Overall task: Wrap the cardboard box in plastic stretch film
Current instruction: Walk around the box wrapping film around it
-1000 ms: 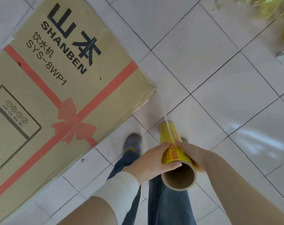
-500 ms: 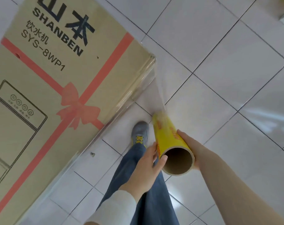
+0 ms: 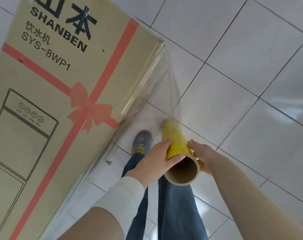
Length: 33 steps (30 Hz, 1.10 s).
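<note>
Yellow roll of film (image 3: 175,141), gripped by two hands. Left hand (image 3: 156,161) curled round the near end from the left side, thumb over the top. Right hand (image 3: 200,153) cupped against the right side, fingers mostly hidden behind the roll. Long way of the roll: pointing away from the hands and down toward the floor tiles (image 3: 251,84). Open brown tube end (image 3: 181,172) nearest the body.

Cardboard box (image 3: 60,101) off to the left of the grip and ahead of it, very big, its long edge running away from the hands. Nearer to the left hand than to the right.

Clear film (image 3: 161,87) pulled tight from the far end of the roll up to the box's corner, just ahead of the grip. More film lying shiny along that box edge.

Probably next: go round that corner, keeping the roll close beside the box and the sheet tight.

Counted: one box, one roll, one sheet of film, two hands. Also one grey shoe (image 3: 141,141) on the floor just past the left hand, and two blue trouser legs (image 3: 178,213) under the grip.
</note>
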Each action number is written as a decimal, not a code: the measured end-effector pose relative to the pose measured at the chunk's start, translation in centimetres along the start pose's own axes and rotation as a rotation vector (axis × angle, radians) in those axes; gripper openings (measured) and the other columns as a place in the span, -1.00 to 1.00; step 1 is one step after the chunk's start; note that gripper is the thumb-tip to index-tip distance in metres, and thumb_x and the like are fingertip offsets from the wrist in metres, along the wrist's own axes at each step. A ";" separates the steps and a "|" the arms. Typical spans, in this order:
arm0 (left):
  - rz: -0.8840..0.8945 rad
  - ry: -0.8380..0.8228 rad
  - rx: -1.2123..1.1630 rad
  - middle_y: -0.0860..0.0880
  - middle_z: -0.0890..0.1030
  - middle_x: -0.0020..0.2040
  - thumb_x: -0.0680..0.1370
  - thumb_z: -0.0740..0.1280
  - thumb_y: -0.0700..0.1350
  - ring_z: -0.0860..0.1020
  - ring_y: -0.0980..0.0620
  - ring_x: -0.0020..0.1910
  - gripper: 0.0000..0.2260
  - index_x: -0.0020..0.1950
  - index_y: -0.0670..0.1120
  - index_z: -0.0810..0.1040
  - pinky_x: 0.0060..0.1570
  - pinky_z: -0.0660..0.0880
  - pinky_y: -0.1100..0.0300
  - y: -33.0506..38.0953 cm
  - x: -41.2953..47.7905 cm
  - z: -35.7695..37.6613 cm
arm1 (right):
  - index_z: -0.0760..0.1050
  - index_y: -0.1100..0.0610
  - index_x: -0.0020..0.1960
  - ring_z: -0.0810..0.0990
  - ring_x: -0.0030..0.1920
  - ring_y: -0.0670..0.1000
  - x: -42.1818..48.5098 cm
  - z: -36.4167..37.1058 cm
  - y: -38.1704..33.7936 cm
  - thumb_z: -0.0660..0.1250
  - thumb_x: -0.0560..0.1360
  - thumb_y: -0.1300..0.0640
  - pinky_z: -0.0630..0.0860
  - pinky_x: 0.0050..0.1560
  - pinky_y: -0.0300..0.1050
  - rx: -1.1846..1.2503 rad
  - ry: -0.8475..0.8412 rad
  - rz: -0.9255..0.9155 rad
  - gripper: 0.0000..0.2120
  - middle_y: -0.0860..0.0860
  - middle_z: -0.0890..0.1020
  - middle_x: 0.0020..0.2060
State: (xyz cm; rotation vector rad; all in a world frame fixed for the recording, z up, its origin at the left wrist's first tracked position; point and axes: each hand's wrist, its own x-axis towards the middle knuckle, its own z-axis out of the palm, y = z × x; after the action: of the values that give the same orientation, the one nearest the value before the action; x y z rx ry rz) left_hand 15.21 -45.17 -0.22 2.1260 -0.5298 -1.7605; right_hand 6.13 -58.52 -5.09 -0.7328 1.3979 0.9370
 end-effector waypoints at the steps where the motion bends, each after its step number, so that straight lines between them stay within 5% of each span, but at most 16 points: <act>1: 0.008 0.049 -0.063 0.02 0.41 0.35 0.48 0.12 0.32 0.39 0.03 0.32 -0.36 0.46 0.02 0.19 0.30 0.38 0.07 -0.8 -0.5 0.3 | 0.24 0.05 0.48 0.51 0.14 0.14 -0.2 0.1 0.4 0.18 0.60 -0.09 0.47 0.23 0.05 0.037 -0.003 0.001 -0.50 0.13 0.47 0.26; 5: 0.023 0.230 -0.374 0.12 0.46 0.25 0.48 0.08 0.29 0.43 0.25 0.19 -0.46 0.40 0.09 0.27 0.18 0.35 0.45 -2.1 -2.8 2.0 | 0.35 0.05 0.39 0.64 -0.01 0.21 0.2 1.8 2.5 0.38 0.38 -0.24 0.61 -0.09 0.05 0.317 -0.127 0.031 -0.32 0.22 0.60 0.15; 9: -0.084 0.282 -0.495 0.12 0.42 0.35 0.39 0.02 0.37 0.40 0.20 0.27 -0.28 0.48 0.06 0.19 0.17 0.33 0.50 -3.6 -5.7 4.2 | 0.47 0.17 0.21 0.62 -0.24 0.16 0.3 4.0 3.1 0.36 0.40 -0.23 0.55 -0.27 -0.09 0.238 -0.097 0.064 -0.43 0.21 0.65 -0.11; 11: -0.138 0.200 -0.441 0.18 0.43 0.32 0.35 -0.03 0.43 0.40 0.23 0.28 -0.26 0.45 0.11 0.23 0.09 0.29 0.57 -5.1 -7.3 4.7 | 0.47 0.20 0.16 0.61 -0.21 0.14 -0.1 5.3 3.3 0.30 0.45 -0.24 0.55 -0.18 -0.08 0.136 -0.129 0.124 -0.46 0.18 0.64 -0.14; 13: -0.158 0.088 -0.370 0.19 0.42 0.32 0.39 -0.01 0.40 0.37 0.17 0.34 -0.31 0.44 0.10 0.23 0.15 0.25 0.49 -6.2 -8.2 4.6 | 0.33 0.14 0.38 0.59 0.01 0.16 0.2 6.3 4.1 0.25 0.47 -0.27 0.53 0.08 0.01 -0.054 -0.058 0.128 -0.35 0.18 0.59 0.10; 16: -0.147 0.036 -0.322 0.07 0.21 0.49 0.50 0.14 0.26 0.19 0.17 0.46 -0.30 0.53 0.02 -0.03 0.35 0.16 0.32 -6.6 -8.1 3.2 | 0.08 0.05 0.52 0.53 0.11 0.16 -0.4 7.5 4.4 0.23 0.52 -0.20 0.47 0.15 0.01 -0.114 0.041 0.028 -0.31 0.13 0.46 0.25; 19: 0.006 -0.064 -0.304 0.30 0.34 0.23 0.55 0.24 0.08 0.28 0.56 0.15 -0.44 0.48 -0.02 0.11 0.09 0.16 0.65 -5.5 -6.9 0.8 | 0.29 0.12 0.43 0.61 0.02 0.17 0.0 7.6 5.0 0.28 0.47 -0.25 0.53 0.17 0.07 -0.005 -0.012 0.053 -0.33 0.18 0.58 0.13; 21: 0.080 -0.099 -0.127 0.17 0.45 0.11 0.54 0.26 0.09 0.45 0.31 0.08 -0.52 0.40 -0.05 0.26 -0.01 0.32 0.53 -5.2 -5.9 0.2 | 0.48 0.21 0.23 0.60 -0.11 0.16 -0.4 7.4 5.4 0.22 0.53 -0.20 0.53 0.04 0.03 0.108 -0.093 0.012 -0.48 0.20 0.62 -0.05; 24: 0.129 -0.062 -0.048 0.00 0.50 0.23 0.53 0.24 0.13 0.46 0.06 0.19 -0.52 0.38 -0.04 0.31 0.12 0.37 0.29 -6.6 -5.6 1.2 | 0.47 0.20 0.20 0.61 -0.01 0.19 -0.2 7.2 7.0 0.19 0.56 -0.16 0.54 0.03 0.03 0.217 -0.043 -0.002 -0.55 0.22 0.62 0.03; 28: 0.077 0.124 -0.279 0.11 0.51 0.09 0.58 0.18 0.05 0.44 0.37 -0.05 -0.69 0.29 -0.01 0.41 -0.13 0.29 0.66 -9.4 -7.8 3.7 | 0.41 0.17 0.34 0.61 0.07 0.21 0.7 7.6 10.7 0.27 0.51 -0.13 0.56 0.07 0.07 0.391 0.007 0.009 -0.49 0.24 0.57 0.21; 31: -0.022 0.185 -0.356 0.12 0.49 0.06 0.60 0.12 0.03 0.41 0.40 -0.07 -0.77 0.22 0.03 0.40 -0.15 0.28 0.68 -11.5 -9.0 6.5 | 0.37 0.18 0.35 0.62 0.02 0.20 0.5 9.6 12.2 0.29 0.49 -0.18 0.58 -0.11 0.02 0.540 -0.076 0.023 -0.42 0.22 0.60 0.16; 33: -0.127 0.174 -0.357 0.08 0.51 0.05 0.59 0.10 0.08 0.46 0.27 -0.05 -0.74 0.20 0.02 0.41 -0.19 0.33 0.59 -12.9 -9.8 8.0 | 0.29 0.08 0.44 0.60 0.03 0.19 0.9 11.2 12.4 0.28 0.50 -0.19 0.57 -0.05 0.04 0.503 -0.053 -0.007 -0.39 0.19 0.57 0.20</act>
State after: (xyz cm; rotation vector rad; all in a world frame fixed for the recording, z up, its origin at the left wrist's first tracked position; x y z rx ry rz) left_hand 6.65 -29.28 0.63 2.0632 -0.0300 -1.5711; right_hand 0.56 -42.78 -3.95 -0.3304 1.5008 0.5563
